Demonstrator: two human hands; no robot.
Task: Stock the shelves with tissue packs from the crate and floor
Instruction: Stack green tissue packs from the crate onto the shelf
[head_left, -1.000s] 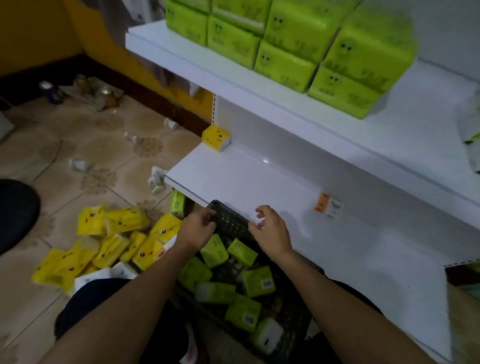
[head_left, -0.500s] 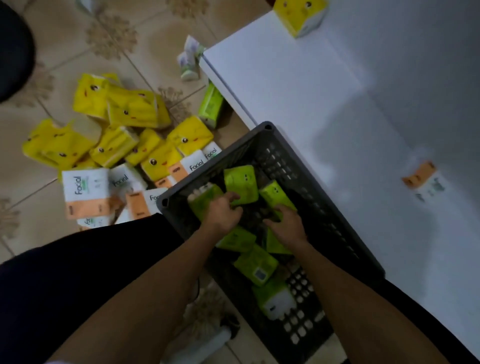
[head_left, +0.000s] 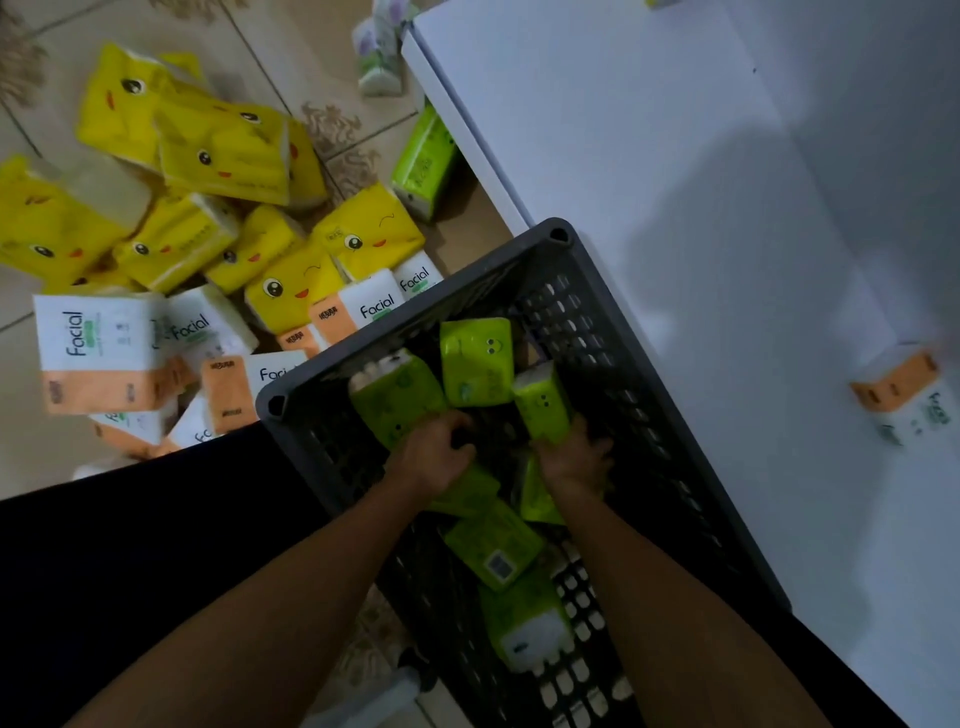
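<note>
A dark grey slotted crate (head_left: 641, 364) stands against the low white shelf (head_left: 649, 156) and holds several green tissue packs. Both my hands are down inside it. My left hand (head_left: 434, 457) grips a green pack (head_left: 395, 397) near the crate's left wall. My right hand (head_left: 576, 462) grips another green pack (head_left: 543, 405) standing on end. A third green pack (head_left: 478, 361) lies between and beyond them. More green packs (head_left: 493, 545) lie under my wrists.
Yellow tissue packs (head_left: 223, 150) and white-and-orange "Facial" packs (head_left: 98, 358) lie heaped on the tiled floor left of the crate. One green pack (head_left: 423, 161) leans at the shelf's corner. An orange-and-white pack (head_left: 901, 395) sits on the shelf at right.
The view has tipped down from the shelves onto the crate. My hands went from the crate's rim down into it and now each grips a green pack.
</note>
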